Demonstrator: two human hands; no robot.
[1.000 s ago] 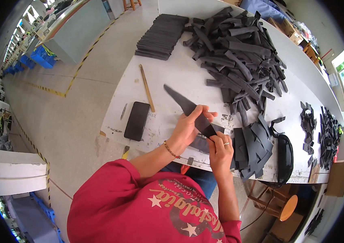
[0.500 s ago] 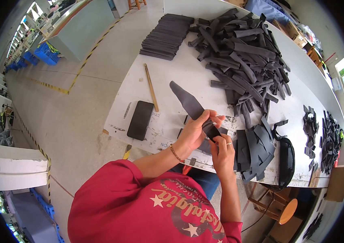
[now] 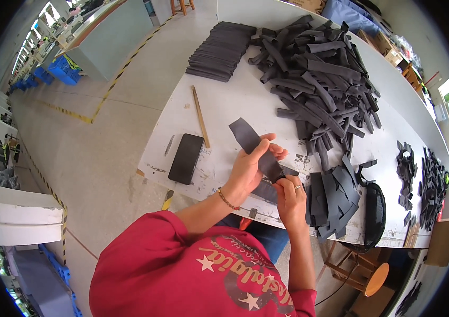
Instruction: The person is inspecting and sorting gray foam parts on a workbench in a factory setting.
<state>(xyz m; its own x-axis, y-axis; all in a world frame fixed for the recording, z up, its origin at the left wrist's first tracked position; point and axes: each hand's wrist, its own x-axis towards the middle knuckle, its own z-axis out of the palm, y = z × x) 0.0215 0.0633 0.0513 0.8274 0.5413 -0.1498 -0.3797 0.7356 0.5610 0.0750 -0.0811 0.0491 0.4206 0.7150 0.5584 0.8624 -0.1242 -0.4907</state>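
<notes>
While left hand (image 3: 246, 170) pinches black strip (image 3: 247, 137) mid-length, right hand (image 3: 291, 197) pinches near end; far end juts beyond hands.

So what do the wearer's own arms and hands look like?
No gloves. Left hand: thin reddish-brown bracelet around the wrist. Right hand: shiny pale ring on one finger. Forearms bare below loose, plain red sleeves. No cables on either arm.

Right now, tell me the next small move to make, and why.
Probably slide the left hand toward the far end of the dark strip, to steady it: that end sticks out ungripped, while the right hand pinches the near end.
</notes>
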